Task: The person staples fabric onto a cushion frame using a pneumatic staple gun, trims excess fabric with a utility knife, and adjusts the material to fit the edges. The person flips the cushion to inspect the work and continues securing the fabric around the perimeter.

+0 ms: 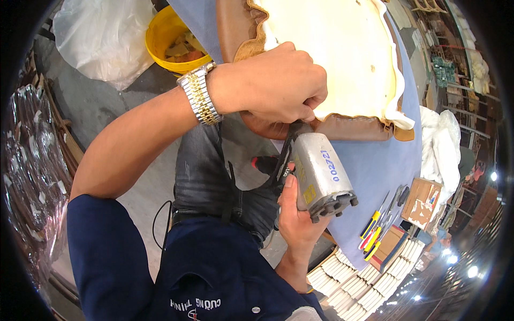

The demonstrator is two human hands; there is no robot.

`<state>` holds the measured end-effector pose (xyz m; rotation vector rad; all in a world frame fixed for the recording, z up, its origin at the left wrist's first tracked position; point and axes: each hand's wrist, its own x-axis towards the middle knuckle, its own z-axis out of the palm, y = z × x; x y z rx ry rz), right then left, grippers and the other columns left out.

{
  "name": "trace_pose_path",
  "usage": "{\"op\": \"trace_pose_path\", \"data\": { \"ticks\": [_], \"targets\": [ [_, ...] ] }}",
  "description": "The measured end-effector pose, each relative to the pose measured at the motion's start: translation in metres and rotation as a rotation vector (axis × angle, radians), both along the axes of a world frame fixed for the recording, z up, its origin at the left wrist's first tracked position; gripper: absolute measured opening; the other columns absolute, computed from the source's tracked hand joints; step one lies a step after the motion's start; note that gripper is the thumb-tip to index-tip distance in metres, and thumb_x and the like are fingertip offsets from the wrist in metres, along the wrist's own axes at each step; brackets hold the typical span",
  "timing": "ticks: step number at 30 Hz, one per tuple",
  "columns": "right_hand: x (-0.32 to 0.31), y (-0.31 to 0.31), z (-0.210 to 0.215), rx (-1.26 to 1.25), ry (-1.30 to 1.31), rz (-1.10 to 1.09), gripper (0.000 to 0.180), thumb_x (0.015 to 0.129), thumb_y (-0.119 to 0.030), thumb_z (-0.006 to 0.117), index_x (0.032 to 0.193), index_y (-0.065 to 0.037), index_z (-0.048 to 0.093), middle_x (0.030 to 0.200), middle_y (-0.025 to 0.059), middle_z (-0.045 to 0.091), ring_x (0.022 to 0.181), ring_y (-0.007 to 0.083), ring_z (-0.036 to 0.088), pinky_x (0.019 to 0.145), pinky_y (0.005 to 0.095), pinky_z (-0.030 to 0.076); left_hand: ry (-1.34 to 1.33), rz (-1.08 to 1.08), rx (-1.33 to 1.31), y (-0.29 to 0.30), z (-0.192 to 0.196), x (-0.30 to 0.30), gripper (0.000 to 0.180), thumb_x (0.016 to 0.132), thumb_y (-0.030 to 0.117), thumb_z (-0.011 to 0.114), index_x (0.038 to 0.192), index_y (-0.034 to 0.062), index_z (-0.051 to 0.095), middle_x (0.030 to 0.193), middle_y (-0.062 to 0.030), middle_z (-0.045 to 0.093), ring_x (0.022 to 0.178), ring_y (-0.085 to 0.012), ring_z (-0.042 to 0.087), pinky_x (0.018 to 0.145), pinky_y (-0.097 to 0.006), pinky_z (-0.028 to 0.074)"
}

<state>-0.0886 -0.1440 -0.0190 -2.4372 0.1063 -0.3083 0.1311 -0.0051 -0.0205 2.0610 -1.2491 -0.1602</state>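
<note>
A padded panel (pixel 332 48) with a pale upper face lies on the blue-grey covered table (pixel 399 166). Brown leather (pixel 348 128) wraps its near edge, and white padding (pixel 398 99) shows along the right side. With fingers bent in, my left hand (pixel 276 83) pinches the leather at the near edge; the pinched bit is mostly hidden. My right hand (pixel 300 227) grips a grey metal staple gun (pixel 324 171) from below. The gun's nose meets the leather edge just under my left fingers; whether it presses on it I cannot tell.
Several screwdrivers (pixel 370 241) with yellow and red handles lie at the table's right, near a cardboard piece (pixel 422 203). Pale strips (pixel 369 281) fill a box beyond them. A yellow bucket (pixel 155 45) of scraps and a plastic bag (pixel 101 40) stand at far left.
</note>
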Motion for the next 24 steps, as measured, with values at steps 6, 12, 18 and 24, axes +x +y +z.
{"op": "trace_pose_path", "data": {
  "ticks": [6, 12, 18, 24],
  "targets": [
    [0.007, -0.015, -0.004, 0.114, 0.005, 0.020, 0.019, 0.097, -0.001, 0.070, 0.115, 0.005, 0.067, 0.091, 0.0093, 0.072, 0.064, 0.0116, 0.060, 0.057, 0.0263, 0.048, 0.014, -0.056, -0.014, 0.004, 0.010, 0.005, 0.017, 0.080, 0.017, 0.076, 0.092, 0.0047, 0.079, 0.083, -0.0120, 0.074, 0.076, -0.0302, 0.071, 0.074, -0.037, 0.057],
    [-0.042, -0.024, -0.020, 0.419, -0.017, -0.098, 0.027, 0.088, -0.004, 0.079, 0.112, 0.004, 0.071, 0.106, 0.0177, 0.075, 0.097, 0.0316, 0.075, 0.085, 0.0396, 0.056, 0.044, 0.006, -0.019, -0.001, 0.008, 0.006, 0.033, 0.080, 0.033, 0.086, 0.094, 0.0038, 0.080, 0.084, -0.0106, 0.075, 0.080, -0.0237, 0.071, 0.075, -0.036, 0.057],
    [-0.056, -0.026, -0.051, 0.475, -0.082, -0.013, 0.038, 0.095, 0.006, 0.068, 0.130, 0.009, 0.055, 0.120, 0.0204, 0.071, 0.077, 0.0150, 0.066, 0.064, 0.0291, 0.056, 0.097, 0.102, 0.053, -0.007, 0.019, -0.004, 0.030, 0.081, 0.031, 0.086, 0.083, 0.0025, 0.078, 0.075, -0.0107, 0.073, 0.069, -0.0236, 0.070, 0.067, -0.035, 0.055],
    [-0.030, -0.024, -0.050, 0.346, -0.159, 0.077, 0.038, 0.096, 0.010, 0.065, 0.131, 0.011, 0.052, 0.123, 0.0218, 0.072, 0.071, 0.0122, 0.064, 0.056, 0.0264, 0.055, -0.010, 0.106, -0.016, -0.008, 0.010, -0.005, 0.027, 0.082, 0.029, 0.085, 0.079, 0.0031, 0.077, 0.073, -0.0137, 0.073, 0.067, -0.0282, 0.072, 0.065, -0.036, 0.055]
  ]
}}
